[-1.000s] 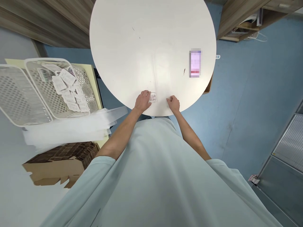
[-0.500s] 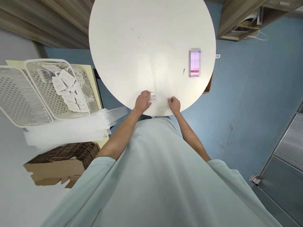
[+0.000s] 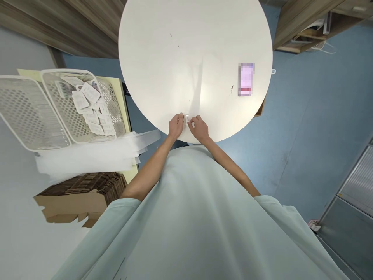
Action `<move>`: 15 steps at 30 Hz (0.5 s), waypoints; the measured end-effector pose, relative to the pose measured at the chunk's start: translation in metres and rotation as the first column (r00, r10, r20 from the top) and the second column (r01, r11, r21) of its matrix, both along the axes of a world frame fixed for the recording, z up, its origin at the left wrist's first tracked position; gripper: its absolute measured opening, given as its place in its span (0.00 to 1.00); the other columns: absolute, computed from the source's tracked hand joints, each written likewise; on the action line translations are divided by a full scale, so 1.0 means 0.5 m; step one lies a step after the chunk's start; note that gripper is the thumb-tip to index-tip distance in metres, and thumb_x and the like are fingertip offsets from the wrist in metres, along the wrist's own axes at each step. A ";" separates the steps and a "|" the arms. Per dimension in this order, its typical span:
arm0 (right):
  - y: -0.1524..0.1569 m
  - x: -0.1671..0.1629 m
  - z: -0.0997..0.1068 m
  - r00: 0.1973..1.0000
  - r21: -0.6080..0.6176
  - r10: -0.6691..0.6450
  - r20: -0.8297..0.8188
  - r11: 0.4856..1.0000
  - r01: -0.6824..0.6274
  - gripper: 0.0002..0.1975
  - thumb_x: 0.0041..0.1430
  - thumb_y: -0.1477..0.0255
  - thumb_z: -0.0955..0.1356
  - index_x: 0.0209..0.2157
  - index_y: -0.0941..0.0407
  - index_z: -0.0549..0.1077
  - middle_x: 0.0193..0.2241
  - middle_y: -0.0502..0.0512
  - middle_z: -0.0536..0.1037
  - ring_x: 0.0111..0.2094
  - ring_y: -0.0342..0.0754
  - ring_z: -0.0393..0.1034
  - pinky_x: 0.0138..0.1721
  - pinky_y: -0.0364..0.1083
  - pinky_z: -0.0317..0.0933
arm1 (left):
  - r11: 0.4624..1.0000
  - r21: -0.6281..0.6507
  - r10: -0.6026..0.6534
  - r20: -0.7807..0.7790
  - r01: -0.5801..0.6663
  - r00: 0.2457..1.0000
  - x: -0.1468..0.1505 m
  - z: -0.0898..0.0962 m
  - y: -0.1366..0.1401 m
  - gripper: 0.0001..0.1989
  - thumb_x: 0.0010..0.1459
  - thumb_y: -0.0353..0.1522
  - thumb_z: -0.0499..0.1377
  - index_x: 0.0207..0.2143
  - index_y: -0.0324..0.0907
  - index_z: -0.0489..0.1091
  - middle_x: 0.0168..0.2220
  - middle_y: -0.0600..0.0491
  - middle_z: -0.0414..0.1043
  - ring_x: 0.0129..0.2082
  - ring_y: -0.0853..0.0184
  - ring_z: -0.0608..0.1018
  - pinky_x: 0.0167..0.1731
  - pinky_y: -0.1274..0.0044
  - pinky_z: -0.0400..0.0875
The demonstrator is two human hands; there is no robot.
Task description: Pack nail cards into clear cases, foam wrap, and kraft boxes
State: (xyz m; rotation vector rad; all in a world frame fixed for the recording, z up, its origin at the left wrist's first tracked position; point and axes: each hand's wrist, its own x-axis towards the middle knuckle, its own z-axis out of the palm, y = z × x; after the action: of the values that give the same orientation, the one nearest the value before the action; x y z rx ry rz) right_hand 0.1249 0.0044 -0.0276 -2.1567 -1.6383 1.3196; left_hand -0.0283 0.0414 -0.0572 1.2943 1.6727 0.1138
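A small clear plastic pack with little pale shapes in it is between my hands, close to the near edge of the round white table. Its exact contents are too small to make out. My left hand grips its left side, fingers closed and the thumb toward me. From the right, my right hand reaches in with thumb and forefinger pinched at the pack's right edge. Fingers on both sides hide part of the pack, which looks narrow and tilted.
A phone-like pixelated object lies at the table's right. To the left, a white perforated basket holds several white packets. White plastic sheets and stacked flat cardboard boxes are nearer me.
My right hand has moved left to the pack's right side. The pack, which lay flat under my left fingers, now looks narrower and tilted. The whole view has shifted slightly.
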 end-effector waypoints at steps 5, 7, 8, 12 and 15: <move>0.010 -0.037 -0.020 0.994 -0.046 0.108 -0.025 0.993 -0.109 0.11 0.83 0.68 0.64 0.48 0.53 0.79 0.56 0.61 0.79 0.51 0.55 0.77 0.51 0.51 0.72 | 0.995 -0.058 0.081 0.008 -0.080 0.997 -0.001 -0.003 0.008 0.16 0.75 0.45 0.60 0.51 0.45 0.79 0.56 0.45 0.86 0.54 0.55 0.86 0.59 0.66 0.79; 0.005 -0.038 -0.021 0.989 -0.043 0.135 -0.053 0.990 -0.138 0.11 0.82 0.69 0.65 0.48 0.53 0.79 0.58 0.61 0.79 0.53 0.55 0.77 0.51 0.51 0.72 | 0.994 -0.064 0.081 -0.037 -0.083 0.996 -0.005 -0.009 0.012 0.11 0.71 0.39 0.62 0.49 0.44 0.79 0.55 0.45 0.86 0.54 0.55 0.86 0.61 0.65 0.79; 0.001 -0.035 -0.021 0.988 -0.040 0.139 -0.065 0.989 -0.142 0.10 0.82 0.69 0.65 0.48 0.53 0.80 0.59 0.60 0.79 0.54 0.55 0.77 0.52 0.51 0.72 | 0.994 -0.067 0.079 -0.057 -0.083 0.995 -0.007 -0.014 0.013 0.10 0.69 0.36 0.62 0.48 0.44 0.79 0.55 0.45 0.87 0.54 0.56 0.86 0.61 0.66 0.78; -0.017 -0.006 -0.021 0.999 -0.027 0.024 -0.041 0.999 -0.025 0.10 0.82 0.66 0.67 0.49 0.52 0.81 0.58 0.59 0.80 0.52 0.55 0.79 0.54 0.52 0.73 | 0.992 -0.079 0.088 -0.100 -0.096 0.991 -0.016 -0.035 0.017 0.08 0.67 0.35 0.61 0.45 0.45 0.79 0.51 0.45 0.87 0.54 0.54 0.86 0.60 0.64 0.79; -0.024 0.023 -0.029 0.991 -0.047 -0.132 0.021 0.990 0.133 0.10 0.81 0.65 0.67 0.52 0.52 0.80 0.58 0.60 0.82 0.50 0.54 0.81 0.54 0.52 0.73 | 0.992 -0.079 0.090 -0.114 -0.099 0.989 -0.019 -0.048 0.016 0.08 0.66 0.35 0.61 0.44 0.46 0.79 0.49 0.45 0.88 0.53 0.51 0.86 0.59 0.61 0.79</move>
State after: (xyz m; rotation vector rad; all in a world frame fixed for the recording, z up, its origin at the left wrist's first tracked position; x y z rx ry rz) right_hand 0.1365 -0.0078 -0.0421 -2.2677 -1.4543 1.3185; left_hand -0.0379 0.0493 -0.0810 1.1764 1.8146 0.0281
